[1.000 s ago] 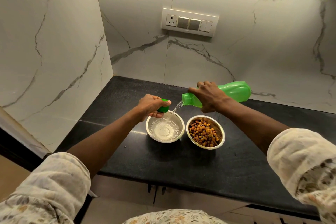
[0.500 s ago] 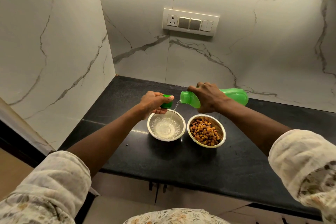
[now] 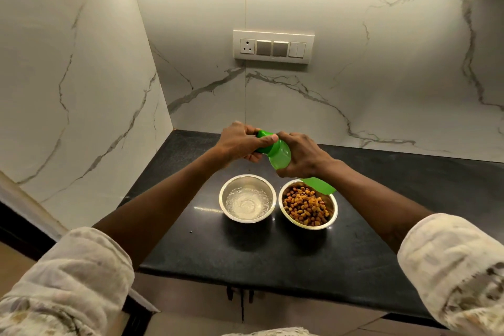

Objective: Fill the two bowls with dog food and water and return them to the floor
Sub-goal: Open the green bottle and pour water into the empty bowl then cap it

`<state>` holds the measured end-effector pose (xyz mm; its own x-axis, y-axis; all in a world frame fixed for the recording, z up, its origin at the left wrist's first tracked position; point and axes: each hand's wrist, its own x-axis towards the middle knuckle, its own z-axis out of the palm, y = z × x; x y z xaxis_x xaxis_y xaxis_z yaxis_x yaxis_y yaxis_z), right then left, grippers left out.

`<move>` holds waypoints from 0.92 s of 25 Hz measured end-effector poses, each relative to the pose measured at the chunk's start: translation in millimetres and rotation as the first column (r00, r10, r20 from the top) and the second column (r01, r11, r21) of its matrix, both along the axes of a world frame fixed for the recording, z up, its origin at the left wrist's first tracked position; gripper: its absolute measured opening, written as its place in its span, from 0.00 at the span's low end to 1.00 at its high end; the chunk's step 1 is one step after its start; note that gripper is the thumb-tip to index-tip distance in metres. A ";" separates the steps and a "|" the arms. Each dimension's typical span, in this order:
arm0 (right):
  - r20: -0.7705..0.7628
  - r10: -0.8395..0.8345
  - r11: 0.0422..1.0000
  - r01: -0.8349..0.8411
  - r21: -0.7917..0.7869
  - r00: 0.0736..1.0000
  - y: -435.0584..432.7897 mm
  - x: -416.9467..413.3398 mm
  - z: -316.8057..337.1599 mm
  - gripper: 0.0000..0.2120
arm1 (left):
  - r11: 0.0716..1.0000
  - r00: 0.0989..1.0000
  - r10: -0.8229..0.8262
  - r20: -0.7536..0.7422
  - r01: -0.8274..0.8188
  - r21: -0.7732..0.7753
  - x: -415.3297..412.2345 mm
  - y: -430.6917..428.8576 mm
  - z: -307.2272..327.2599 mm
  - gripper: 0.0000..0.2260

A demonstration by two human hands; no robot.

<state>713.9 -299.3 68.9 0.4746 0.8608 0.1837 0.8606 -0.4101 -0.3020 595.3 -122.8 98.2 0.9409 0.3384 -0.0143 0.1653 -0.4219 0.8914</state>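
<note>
Two steel bowls stand side by side on the black counter (image 3: 272,259). The left bowl (image 3: 247,198) holds water; the right bowl (image 3: 308,205) holds brown dog food. Above them I hold a green plastic bottle (image 3: 281,156), tilted with its neck up and to the left. My right hand (image 3: 302,155) grips the bottle's body. My left hand (image 3: 240,143) is closed on the green cap (image 3: 264,134) at the bottle's mouth. The bottle's lower end shows green over the food bowl's far rim.
White marble walls close the counter at the left and the back. A switch and socket panel (image 3: 273,46) sits on the back wall. A dark cabinet hangs overhead at the top left. The counter's front edge runs below the bowls.
Pouring has stopped. My right hand turned the bottle from lying sideways to neck-up, and my left hand brought the cap onto the bottle's mouth. The view has tilted upward.
</note>
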 end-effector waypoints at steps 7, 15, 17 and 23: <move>-0.060 -0.053 0.982 0.063 0.181 0.997 -26.1 12.5 1.1 0.43 | 0.668 0.921 -0.377 -0.095 0.341 0.662 39.1 -25.1 40.3 0.19; -0.073 -0.134 0.959 0.148 0.242 0.988 -67.2 48.7 5.4 0.40 | 0.881 0.985 -0.077 0.154 -0.005 0.474 85.1 -68.2 44.8 0.25; -0.057 -0.111 0.966 0.121 0.227 0.992 -72.6 58.9 4.5 0.42 | 0.854 0.986 -0.165 0.012 0.136 0.503 92.4 -72.4 50.2 0.21; -0.073 -0.103 0.962 0.118 0.245 0.992 -84.0 88.2 -1.5 0.43 | 0.815 0.938 -0.346 -0.005 0.304 0.493 115.4 -81.2 62.6 0.15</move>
<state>802.1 -383.3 67.3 0.5806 0.7331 0.3543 0.7919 -0.4071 -0.4552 710.7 -204.0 160.8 0.9879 -0.0431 0.1493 -0.1212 -0.8149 0.5667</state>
